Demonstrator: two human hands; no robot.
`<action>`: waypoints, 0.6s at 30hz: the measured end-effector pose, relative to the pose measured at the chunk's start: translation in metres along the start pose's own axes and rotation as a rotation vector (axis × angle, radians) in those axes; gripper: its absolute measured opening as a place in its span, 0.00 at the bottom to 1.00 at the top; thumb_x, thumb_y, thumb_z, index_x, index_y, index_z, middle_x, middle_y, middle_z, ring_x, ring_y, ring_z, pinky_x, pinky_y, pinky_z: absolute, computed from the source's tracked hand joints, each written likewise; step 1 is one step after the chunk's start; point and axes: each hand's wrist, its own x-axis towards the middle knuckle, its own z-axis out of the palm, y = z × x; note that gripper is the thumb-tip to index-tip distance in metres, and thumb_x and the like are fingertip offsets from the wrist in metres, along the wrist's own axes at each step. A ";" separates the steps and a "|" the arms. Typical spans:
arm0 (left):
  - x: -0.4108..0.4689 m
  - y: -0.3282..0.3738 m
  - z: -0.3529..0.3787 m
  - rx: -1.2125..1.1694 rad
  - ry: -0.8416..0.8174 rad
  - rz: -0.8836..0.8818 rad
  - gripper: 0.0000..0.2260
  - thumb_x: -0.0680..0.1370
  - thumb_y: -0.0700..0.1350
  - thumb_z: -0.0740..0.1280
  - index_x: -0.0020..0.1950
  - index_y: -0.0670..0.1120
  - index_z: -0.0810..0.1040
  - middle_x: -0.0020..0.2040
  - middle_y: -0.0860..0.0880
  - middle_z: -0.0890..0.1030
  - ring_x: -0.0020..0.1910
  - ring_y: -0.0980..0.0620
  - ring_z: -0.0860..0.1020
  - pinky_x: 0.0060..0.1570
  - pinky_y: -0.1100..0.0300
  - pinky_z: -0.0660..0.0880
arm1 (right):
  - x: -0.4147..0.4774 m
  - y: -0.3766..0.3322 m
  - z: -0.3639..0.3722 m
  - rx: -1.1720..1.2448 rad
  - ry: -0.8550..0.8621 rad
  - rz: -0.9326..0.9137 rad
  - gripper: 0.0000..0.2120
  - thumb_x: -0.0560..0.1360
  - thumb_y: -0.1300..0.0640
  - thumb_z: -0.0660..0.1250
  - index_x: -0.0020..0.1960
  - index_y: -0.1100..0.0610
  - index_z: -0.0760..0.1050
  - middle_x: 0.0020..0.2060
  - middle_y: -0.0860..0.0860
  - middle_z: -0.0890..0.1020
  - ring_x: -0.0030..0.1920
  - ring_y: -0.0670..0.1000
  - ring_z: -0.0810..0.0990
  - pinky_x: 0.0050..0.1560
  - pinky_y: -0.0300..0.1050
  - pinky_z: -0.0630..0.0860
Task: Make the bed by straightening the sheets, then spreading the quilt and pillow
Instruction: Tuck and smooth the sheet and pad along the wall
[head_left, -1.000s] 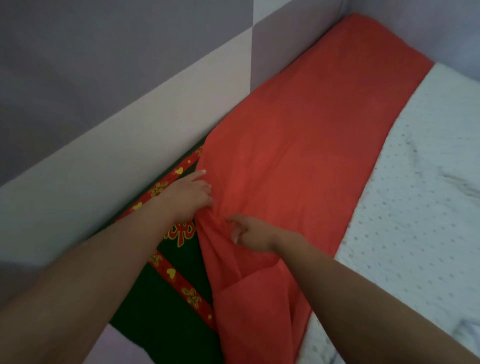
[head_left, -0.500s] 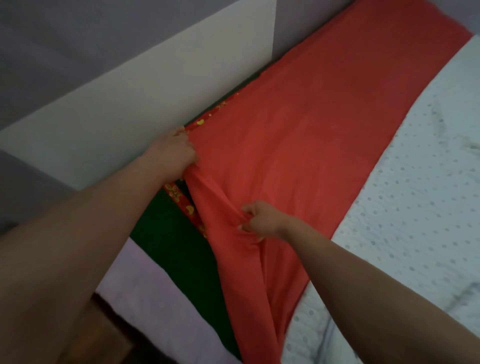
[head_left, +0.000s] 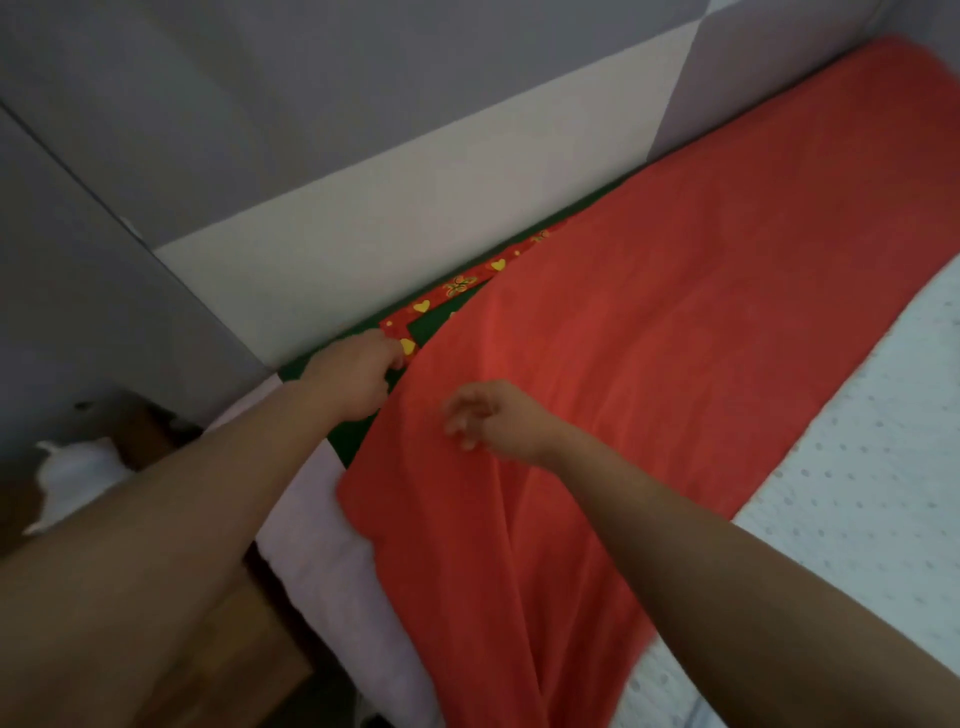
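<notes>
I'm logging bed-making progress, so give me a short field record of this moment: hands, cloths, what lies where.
left hand: fingers curled at the edge of the plain red sheet nearest the pale wall; grip unclear, blurred
right hand: fingers loosely spread over the red sheet, holding nothing
under the sheet: dark green cloth with a red heart-patterned border, showing along the wall
beside the sheet: white dotted cover, away from the wall
sheet state: creased near the hands, smoother farther up

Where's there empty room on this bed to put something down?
The white dotted sheet beside the red sheet is bare. The red sheet's far end lies flat and free. It's crowded by the wall, around the left hand and right hand.
</notes>
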 end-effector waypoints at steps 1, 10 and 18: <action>-0.006 -0.001 0.007 -0.116 0.002 -0.037 0.15 0.75 0.42 0.67 0.62 0.45 0.74 0.60 0.44 0.74 0.58 0.45 0.74 0.54 0.53 0.72 | 0.002 0.001 -0.004 -0.048 0.030 -0.010 0.19 0.73 0.77 0.53 0.59 0.67 0.74 0.45 0.60 0.78 0.31 0.47 0.74 0.34 0.38 0.73; -0.046 0.018 0.029 -0.686 -0.320 -0.217 0.12 0.71 0.45 0.75 0.50 0.39 0.81 0.47 0.44 0.83 0.46 0.45 0.81 0.45 0.53 0.78 | 0.000 0.014 -0.003 -0.189 0.028 0.047 0.09 0.73 0.74 0.61 0.46 0.65 0.77 0.33 0.53 0.77 0.31 0.51 0.76 0.37 0.45 0.76; -0.098 0.026 0.027 -1.182 -0.339 -0.115 0.10 0.73 0.38 0.73 0.54 0.42 0.80 0.51 0.45 0.84 0.48 0.49 0.82 0.52 0.56 0.79 | -0.014 -0.026 0.002 0.185 0.058 0.444 0.27 0.76 0.36 0.61 0.51 0.62 0.76 0.37 0.58 0.81 0.33 0.54 0.80 0.38 0.43 0.74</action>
